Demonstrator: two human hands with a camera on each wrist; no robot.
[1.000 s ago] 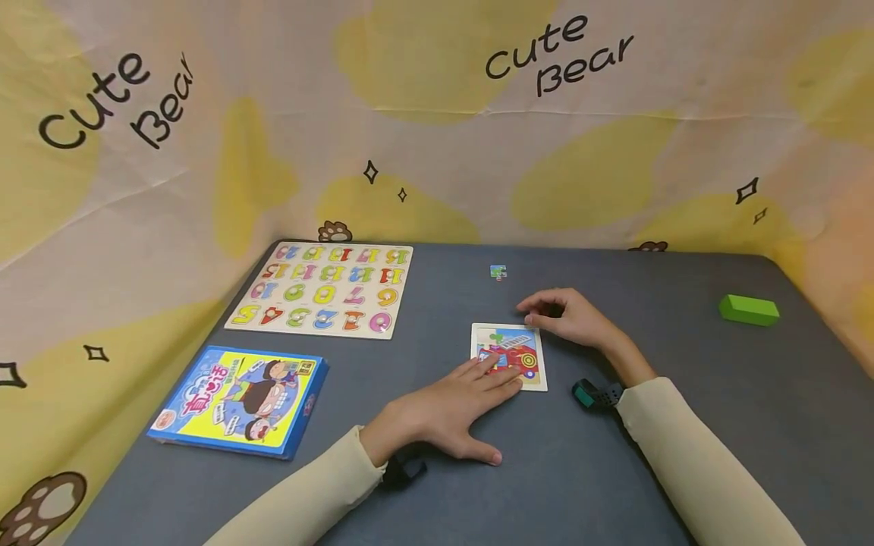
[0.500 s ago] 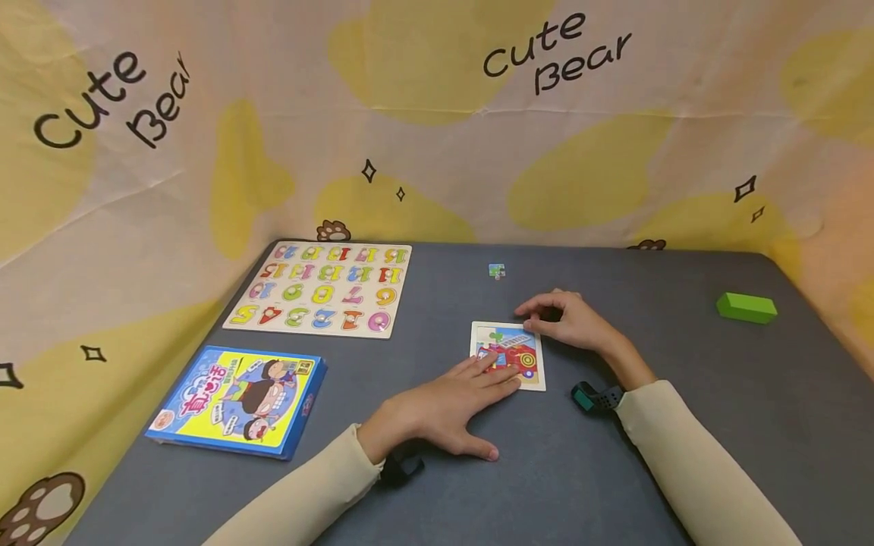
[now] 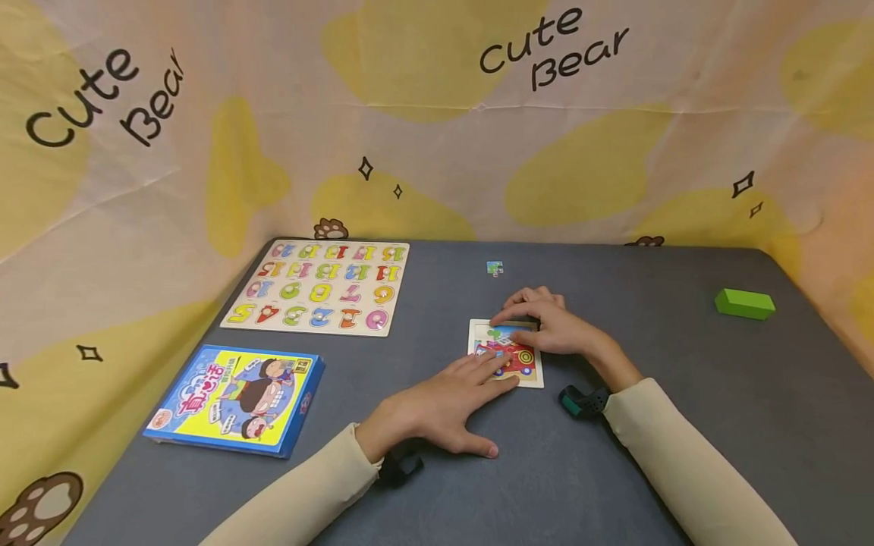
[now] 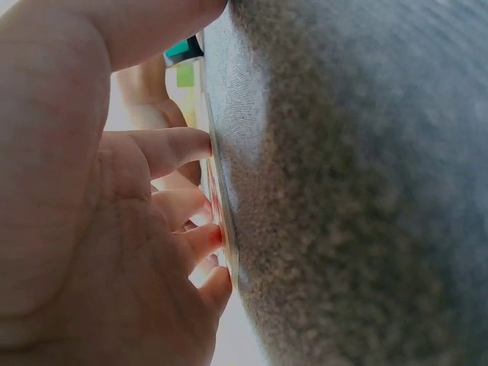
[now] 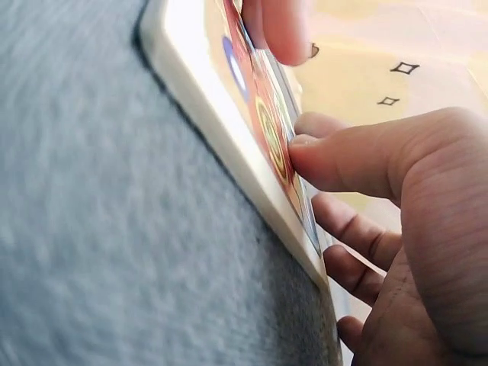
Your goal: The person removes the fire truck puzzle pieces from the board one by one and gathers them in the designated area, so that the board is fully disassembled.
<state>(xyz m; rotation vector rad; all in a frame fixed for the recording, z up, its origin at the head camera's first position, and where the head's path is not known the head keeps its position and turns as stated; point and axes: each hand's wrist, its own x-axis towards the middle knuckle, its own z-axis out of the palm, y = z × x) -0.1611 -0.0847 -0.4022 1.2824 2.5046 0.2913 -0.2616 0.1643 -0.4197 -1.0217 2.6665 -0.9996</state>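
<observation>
Two hands about a small picture puzzle [image 3: 526,359], which lies flat on a dark grey table [image 3: 587,485] in front of the person, a red fire engine with a ladder showing inside its pale border. The left hand [image 3: 444,409] is spread palm down, clamped on nothing, its fingertips resting on the near left part of the picture and its thumb stretched aside, off the puzzle. The right hand [image 3: 556,326] reaches over the far right corner, its fingers gently bent and its thumb apart from them; in the right wrist view the thumb tip touches the picture beside a yellow wheel. Whether every fingertip bears on the puzzle cannot be told. Beyond the hands, near the table's far edge, lies a loose jigsaw piece [image 3: 495,268]. To the left rests a number board [image 3: 325,276], with a blue and yellow box [image 3: 235,402] nearer the person. A green block [image 3: 746,304] lies well apart at the right. Behind hangs a cloth [image 3: 423,114] lettered "Cute Bear"
</observation>
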